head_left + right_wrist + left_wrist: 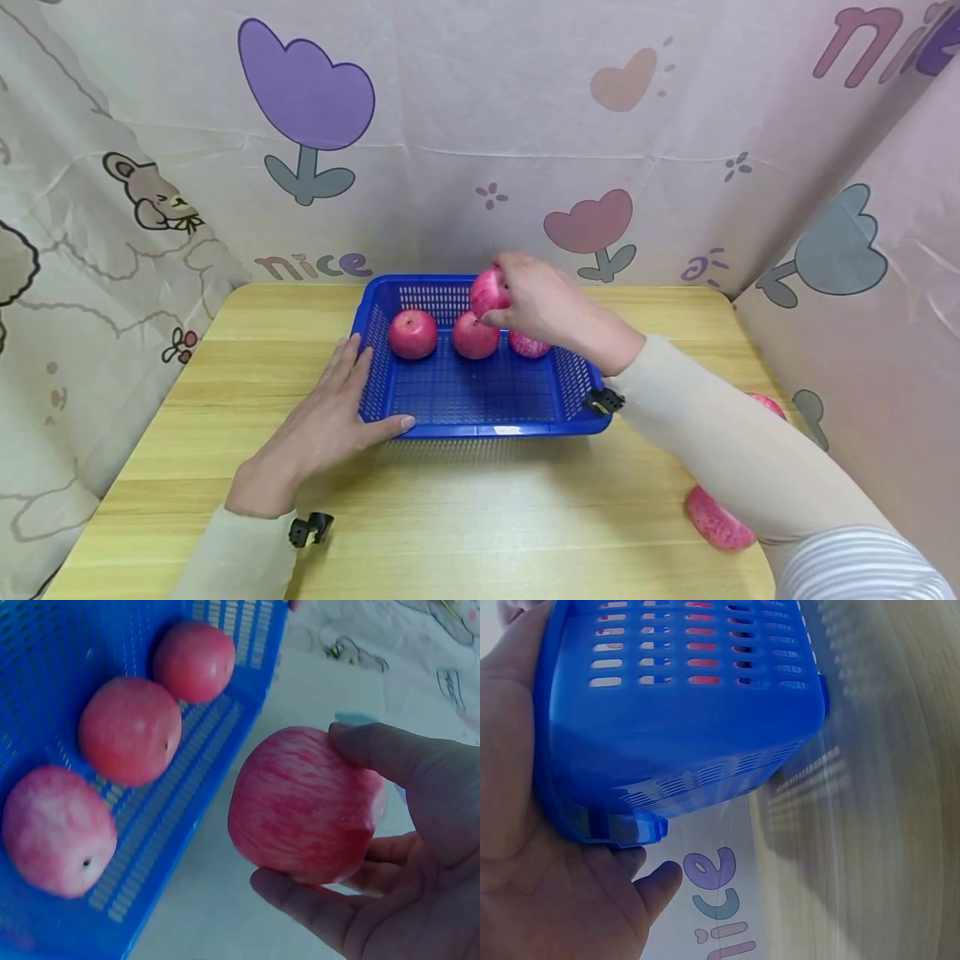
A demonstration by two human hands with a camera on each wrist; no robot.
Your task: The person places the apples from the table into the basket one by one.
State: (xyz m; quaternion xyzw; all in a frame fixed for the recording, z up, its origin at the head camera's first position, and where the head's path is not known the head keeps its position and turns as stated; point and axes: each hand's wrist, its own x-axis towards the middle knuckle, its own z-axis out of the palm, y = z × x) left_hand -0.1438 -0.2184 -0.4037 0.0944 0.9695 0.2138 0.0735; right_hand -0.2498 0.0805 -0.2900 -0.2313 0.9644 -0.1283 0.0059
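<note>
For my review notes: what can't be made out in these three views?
Head view: the right side of the round streaked-red apple held up, covered by the bare right hand.
Head view: the top of the rightmost pink-red apple in the rectangular blue plastic basket, behind that hand.
Head view: parts of the nearer pink-red fruit and farther pink-red fruit, behind the cream sleeve.
Left wrist: most of the basket's contents, behind its slotted wall.
Right wrist: part of the basket, beyond the left edge.

Head view faces forward and down at the basket (442,432) — wrist views, nearer, share it (left outside, right within).
</note>
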